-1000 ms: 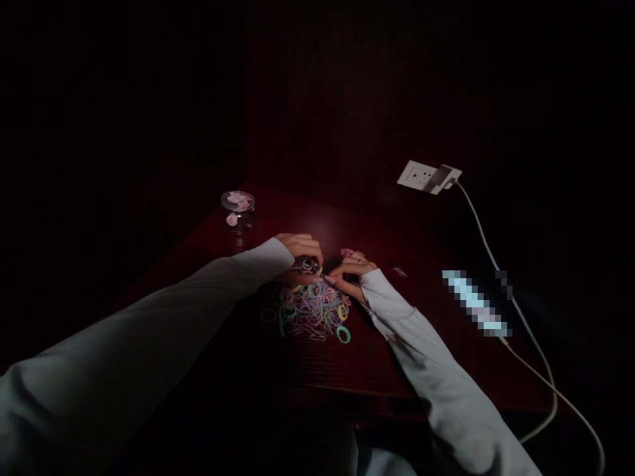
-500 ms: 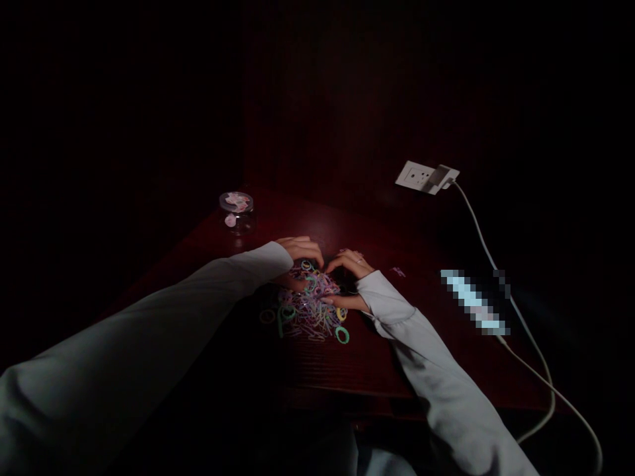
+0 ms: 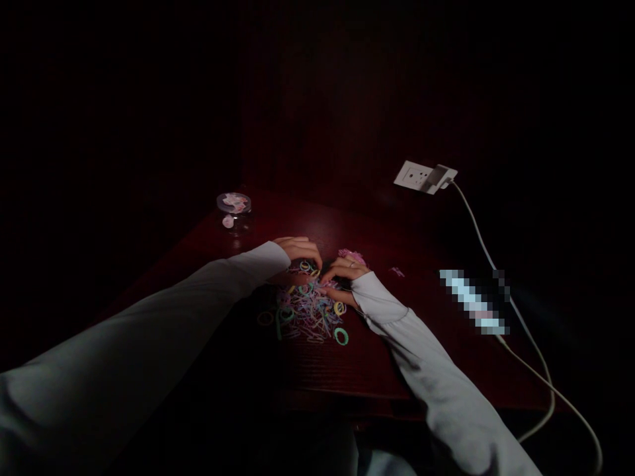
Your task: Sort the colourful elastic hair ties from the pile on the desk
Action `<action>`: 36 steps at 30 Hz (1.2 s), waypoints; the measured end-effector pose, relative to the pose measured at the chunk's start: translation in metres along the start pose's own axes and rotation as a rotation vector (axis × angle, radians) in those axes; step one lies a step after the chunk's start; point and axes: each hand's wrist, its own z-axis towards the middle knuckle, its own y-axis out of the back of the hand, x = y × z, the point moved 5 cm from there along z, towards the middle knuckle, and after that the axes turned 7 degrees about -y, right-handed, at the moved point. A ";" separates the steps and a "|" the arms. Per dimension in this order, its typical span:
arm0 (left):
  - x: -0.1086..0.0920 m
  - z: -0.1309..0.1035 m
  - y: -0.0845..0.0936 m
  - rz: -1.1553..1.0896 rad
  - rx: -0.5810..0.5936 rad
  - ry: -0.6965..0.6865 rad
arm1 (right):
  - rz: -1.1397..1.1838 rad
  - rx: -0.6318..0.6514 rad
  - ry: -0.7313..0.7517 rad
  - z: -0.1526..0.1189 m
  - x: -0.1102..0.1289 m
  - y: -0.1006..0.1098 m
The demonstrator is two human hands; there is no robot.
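Note:
A loose pile of thin coloured bands (image 3: 310,314), mostly purple, pink and blue, lies on the dark red table (image 3: 327,370). My left hand (image 3: 301,254) arches over its upper left part, fingers curved and thumb low among the bands, with a gap between them. At the upper right of the pile, my right hand (image 3: 344,274) has its index finger and thumb close together at the bands; what they pinch is too small to name. A green ring (image 3: 340,336) sits at the lower right edge, and a yellow one (image 3: 340,308) is just above it.
A clear jar (image 3: 235,213) with a pink-patterned lid stands at the back left. Small pink bands (image 3: 351,256) lie behind my right hand, with a few more (image 3: 396,271) farther right. A blurred bright device (image 3: 473,302), a cable (image 3: 533,344) and a wall socket (image 3: 414,176) are on the right.
My right thumb has moved up and inward, closer to its index finger. The right hand has shifted slightly left, showing more of the pink bands behind it. My left hand has barely moved.

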 end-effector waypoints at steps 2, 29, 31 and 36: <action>-0.001 0.000 0.000 0.006 -0.005 0.009 | 0.012 -0.024 -0.008 0.000 0.002 0.004; -0.006 0.002 0.004 -0.011 -0.029 0.046 | 0.111 -0.149 -0.066 0.000 -0.013 0.010; -0.006 0.002 0.004 -0.008 -0.031 0.038 | 0.119 -0.147 -0.080 -0.001 -0.011 0.011; -0.006 0.002 0.006 -0.065 -0.061 0.024 | 0.118 -0.117 -0.101 -0.003 -0.005 0.012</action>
